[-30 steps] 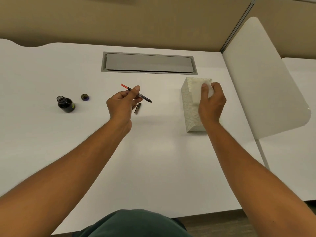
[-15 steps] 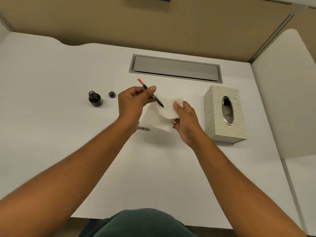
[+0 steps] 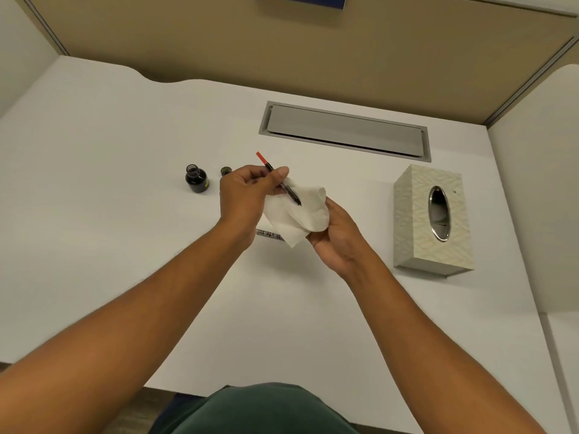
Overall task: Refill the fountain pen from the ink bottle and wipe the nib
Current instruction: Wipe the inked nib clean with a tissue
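My left hand [image 3: 247,198] pinches the fountain pen [image 3: 289,193], a thin dark pen part with a red rear end, nib pointing down and right. The nib tip lies against a white tissue [image 3: 308,214] that my right hand [image 3: 333,239] holds up from below. The open ink bottle [image 3: 196,178], dark and round, stands on the white desk [image 3: 125,245] to the left of my hands. Its small cap [image 3: 225,171] sits just right of it, partly hidden by my left hand. The pen barrel [image 3: 268,234] lies on the desk under the tissue.
A pale patterned tissue box [image 3: 416,220] with an oval metal slot stands to the right. A grey cable-tray lid [image 3: 344,131] is set into the desk at the back. Tan partition walls close off the back and right.
One second ago my right hand was pulling a tissue from the box. It has since brought the tissue over under the pen nib, and now cups it more closely around the nib.
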`<state>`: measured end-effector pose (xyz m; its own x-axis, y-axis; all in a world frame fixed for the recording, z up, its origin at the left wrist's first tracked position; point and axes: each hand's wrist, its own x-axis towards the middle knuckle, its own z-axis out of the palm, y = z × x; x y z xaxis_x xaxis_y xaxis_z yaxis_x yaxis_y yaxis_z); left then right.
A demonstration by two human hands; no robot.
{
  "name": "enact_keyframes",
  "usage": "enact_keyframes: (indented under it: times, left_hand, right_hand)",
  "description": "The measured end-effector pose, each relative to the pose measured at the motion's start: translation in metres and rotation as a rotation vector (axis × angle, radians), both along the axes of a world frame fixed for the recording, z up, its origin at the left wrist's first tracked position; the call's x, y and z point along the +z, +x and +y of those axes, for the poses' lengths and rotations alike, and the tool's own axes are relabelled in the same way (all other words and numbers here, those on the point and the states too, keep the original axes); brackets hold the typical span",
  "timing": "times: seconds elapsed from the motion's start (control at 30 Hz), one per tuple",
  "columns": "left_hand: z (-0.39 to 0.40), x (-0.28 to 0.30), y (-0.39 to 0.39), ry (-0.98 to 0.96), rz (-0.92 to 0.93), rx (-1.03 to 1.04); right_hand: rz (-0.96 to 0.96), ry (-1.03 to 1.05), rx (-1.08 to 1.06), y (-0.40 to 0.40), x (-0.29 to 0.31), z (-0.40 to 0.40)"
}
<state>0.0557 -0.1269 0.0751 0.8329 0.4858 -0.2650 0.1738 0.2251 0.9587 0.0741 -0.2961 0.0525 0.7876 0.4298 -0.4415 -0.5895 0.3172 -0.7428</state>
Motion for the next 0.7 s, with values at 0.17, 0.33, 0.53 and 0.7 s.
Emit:
enact_keyframes:
  times: [0.17,0.33,0.53,0.7]
  left_hand:
    - [-0.003,-0.003,0.004,0.087,0.013,-0.032]
    - [-0.01,-0.003,0.006,0.129,0.017,-0.06]
    - [-0.012,0.002,0.003,0.037,0.018,-0.186]
    - [-0.011,0.003,0.004,0.042,0.05,-0.193]
  right_hand:
    - [0.003,-0.055,-0.019,0.001,0.003,0.004]
    - [-0.048,-0.135,-0.098,-0.001,0.01,0.003]
    - [-0.066,-0.2,-0.141,-0.001,0.01,0.0]
    - [-0.129,-0.246,-0.118,-0.002,0.008,-0.005]
